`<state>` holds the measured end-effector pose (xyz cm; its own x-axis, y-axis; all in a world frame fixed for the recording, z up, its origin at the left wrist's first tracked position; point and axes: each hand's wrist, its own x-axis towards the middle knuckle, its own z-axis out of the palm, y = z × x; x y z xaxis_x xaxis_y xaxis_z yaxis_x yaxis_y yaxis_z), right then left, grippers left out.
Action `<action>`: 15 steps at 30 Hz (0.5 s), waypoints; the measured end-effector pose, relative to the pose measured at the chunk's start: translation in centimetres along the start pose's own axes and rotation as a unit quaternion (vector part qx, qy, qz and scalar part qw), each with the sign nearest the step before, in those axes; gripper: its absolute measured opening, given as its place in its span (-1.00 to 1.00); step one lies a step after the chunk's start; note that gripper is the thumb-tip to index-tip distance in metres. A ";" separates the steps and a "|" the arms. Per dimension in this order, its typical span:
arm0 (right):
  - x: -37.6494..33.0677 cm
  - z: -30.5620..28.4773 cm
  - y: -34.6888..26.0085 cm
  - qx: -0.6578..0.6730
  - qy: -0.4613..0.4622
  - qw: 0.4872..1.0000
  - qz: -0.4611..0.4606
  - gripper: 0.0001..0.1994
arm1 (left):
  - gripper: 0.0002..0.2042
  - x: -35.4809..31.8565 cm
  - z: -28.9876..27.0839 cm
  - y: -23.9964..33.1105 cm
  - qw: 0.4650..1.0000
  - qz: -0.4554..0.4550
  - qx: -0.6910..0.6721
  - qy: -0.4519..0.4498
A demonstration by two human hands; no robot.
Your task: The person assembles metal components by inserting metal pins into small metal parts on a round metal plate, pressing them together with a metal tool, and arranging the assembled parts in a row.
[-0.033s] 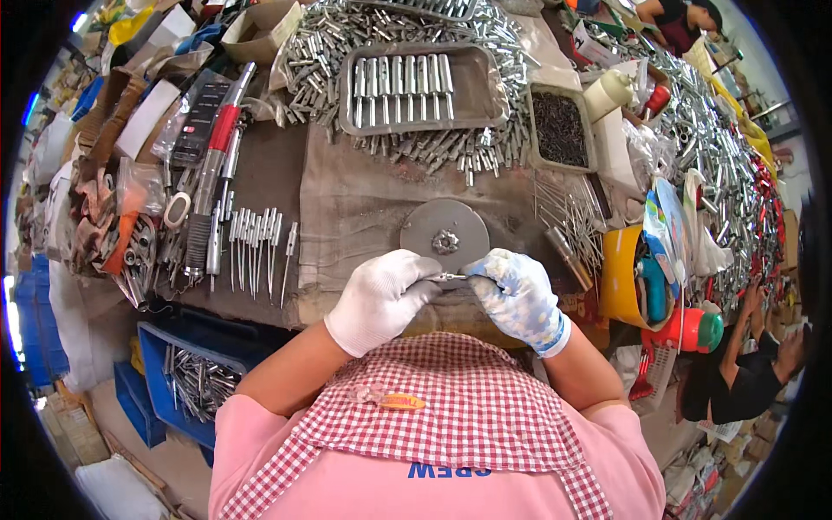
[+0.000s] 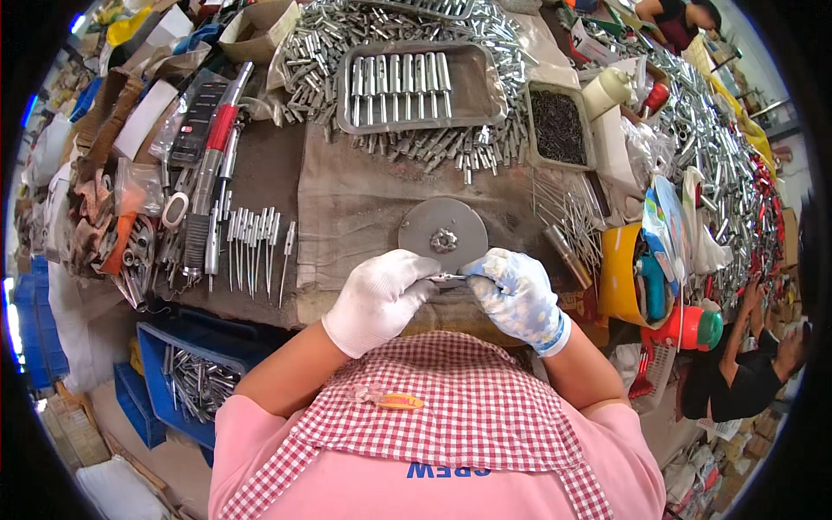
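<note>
My left hand (image 2: 377,299) and my right hand (image 2: 516,295), both in white gloves, meet at the near edge of the cloth-covered bench (image 2: 347,208). Together they pinch a small slim metal part (image 2: 451,278) by its two ends. Just beyond the fingers lies a round grey metal disc (image 2: 444,232) with a toothed hub at its centre. My pink shirt and red checked apron fill the lower part of the view.
A metal tray (image 2: 420,82) of silver rods sits at the back among heaps of loose rods. Pins (image 2: 256,243) lie in a row at left, a box of dark screws (image 2: 559,126) back right, a yellow container (image 2: 620,273) right. A blue crate (image 2: 195,377) stands below. Another person (image 2: 745,373) sits at right.
</note>
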<state>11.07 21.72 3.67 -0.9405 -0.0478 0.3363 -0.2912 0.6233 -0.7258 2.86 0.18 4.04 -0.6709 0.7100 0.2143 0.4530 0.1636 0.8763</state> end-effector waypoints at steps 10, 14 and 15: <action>-1.1 0.3 0.3 -0.072 -0.033 0.997 0.014 -0.89 | -0.76 0.2 1.5 -0.6 0.987 0.115 0.112 -0.007; -1.7 0.3 1.3 -0.040 -0.048 0.997 0.042 -0.88 | -0.80 -0.1 2.7 -2.3 0.989 0.109 0.102 0.010; -1.4 0.0 1.4 -0.054 -0.082 0.993 0.060 -0.84 | -0.81 0.0 2.9 -2.4 0.990 0.101 0.094 0.023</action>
<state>12.01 22.68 2.20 -0.9856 -0.0888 0.1435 -0.1636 0.7124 -0.6824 3.48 1.74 0.65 -0.5785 0.7107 0.4003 0.6798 0.1488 0.7181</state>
